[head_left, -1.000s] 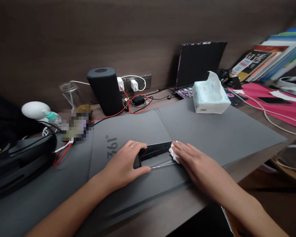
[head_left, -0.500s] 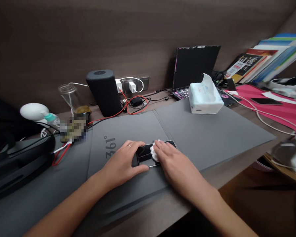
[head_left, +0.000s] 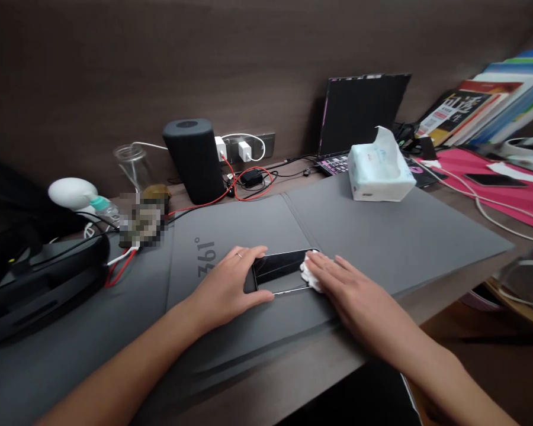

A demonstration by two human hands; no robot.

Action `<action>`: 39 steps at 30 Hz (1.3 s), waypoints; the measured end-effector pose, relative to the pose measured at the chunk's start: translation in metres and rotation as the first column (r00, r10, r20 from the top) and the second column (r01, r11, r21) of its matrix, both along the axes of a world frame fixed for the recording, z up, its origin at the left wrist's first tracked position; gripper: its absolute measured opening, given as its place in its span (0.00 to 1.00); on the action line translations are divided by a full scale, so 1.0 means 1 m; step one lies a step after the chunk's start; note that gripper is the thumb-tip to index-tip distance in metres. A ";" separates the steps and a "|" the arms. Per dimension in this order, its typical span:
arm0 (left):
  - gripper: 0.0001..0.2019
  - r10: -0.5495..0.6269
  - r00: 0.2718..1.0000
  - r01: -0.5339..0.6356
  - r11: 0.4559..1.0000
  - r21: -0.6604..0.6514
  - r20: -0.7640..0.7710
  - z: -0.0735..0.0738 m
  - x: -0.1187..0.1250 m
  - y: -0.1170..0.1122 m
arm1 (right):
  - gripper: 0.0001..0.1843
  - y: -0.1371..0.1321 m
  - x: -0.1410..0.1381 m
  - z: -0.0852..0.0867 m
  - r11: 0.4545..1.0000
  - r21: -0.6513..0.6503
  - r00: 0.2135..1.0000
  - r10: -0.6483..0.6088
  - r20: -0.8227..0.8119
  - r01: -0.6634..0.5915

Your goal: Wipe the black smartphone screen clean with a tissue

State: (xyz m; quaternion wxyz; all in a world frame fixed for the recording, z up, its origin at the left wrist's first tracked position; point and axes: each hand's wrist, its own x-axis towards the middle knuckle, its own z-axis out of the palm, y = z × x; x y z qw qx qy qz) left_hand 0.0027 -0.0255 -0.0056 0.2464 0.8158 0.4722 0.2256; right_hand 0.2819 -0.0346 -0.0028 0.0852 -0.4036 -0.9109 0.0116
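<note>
A black smartphone lies screen up on the grey desk mat. Around its left end, my left hand is closed, thumb on the near edge and fingers on the far edge. My right hand presses a crumpled white tissue onto the phone's right end. The fingers lie together over the tissue and hide part of it, along with that end of the phone.
Behind the mat stand a dark speaker, a glass, tangled cables and an open laptop. A tissue pack sits at the mat's back right. Books lean further right, beyond a pink sheet.
My right hand has slid the tissue rightward across the screen, from its middle to its right end. My left hand keeps its hold. The whole view has shifted slightly.
</note>
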 end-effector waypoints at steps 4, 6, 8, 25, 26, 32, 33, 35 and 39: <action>0.32 -0.008 1.000 0.008 1.000 0.010 0.005 0.001 0.000 0.002 | 0.27 0.004 -0.003 -0.001 0.999 0.010 0.999 -0.037 -0.018 0.037; 0.31 -0.011 1.000 0.011 1.000 0.021 0.004 0.001 0.000 0.002 | 0.27 0.004 -0.021 0.001 0.999 -0.026 0.999 0.020 -0.034 -0.021; 0.29 -0.027 1.000 0.027 0.999 0.029 0.000 0.001 0.000 0.002 | 0.28 0.004 -0.042 0.004 0.992 -0.076 0.993 0.097 -0.061 -0.101; 0.27 -0.056 0.998 0.057 0.998 0.039 -0.020 0.005 -0.001 0.002 | 0.24 0.002 -0.005 0.009 0.995 -0.077 0.994 0.057 -0.089 -0.063; 0.27 -0.059 0.998 0.060 0.997 0.045 -0.021 0.004 -0.001 0.002 | 0.24 0.003 -0.012 0.009 0.994 -0.083 0.994 0.065 -0.090 -0.072; 0.26 -0.085 0.996 0.086 0.994 0.070 -0.017 0.001 -0.001 0.003 | 0.27 0.008 -0.058 0.016 0.949 -0.169 0.958 0.242 -0.152 -0.266; 0.26 -0.083 0.996 0.084 0.994 0.068 -0.014 0.001 -0.002 0.003 | 0.27 0.009 -0.058 0.017 0.943 -0.178 0.956 0.257 -0.145 -0.280; 0.26 -0.078 0.997 0.079 0.995 0.066 -0.011 0.002 -0.002 0.003 | 0.26 0.010 -0.050 0.020 0.945 -0.187 0.960 0.248 -0.128 -0.269; 0.26 -0.084 0.996 0.086 0.993 0.076 -0.024 0.003 -0.001 0.002 | 0.23 0.008 -0.017 0.014 0.971 -0.155 0.979 0.160 -0.126 -0.179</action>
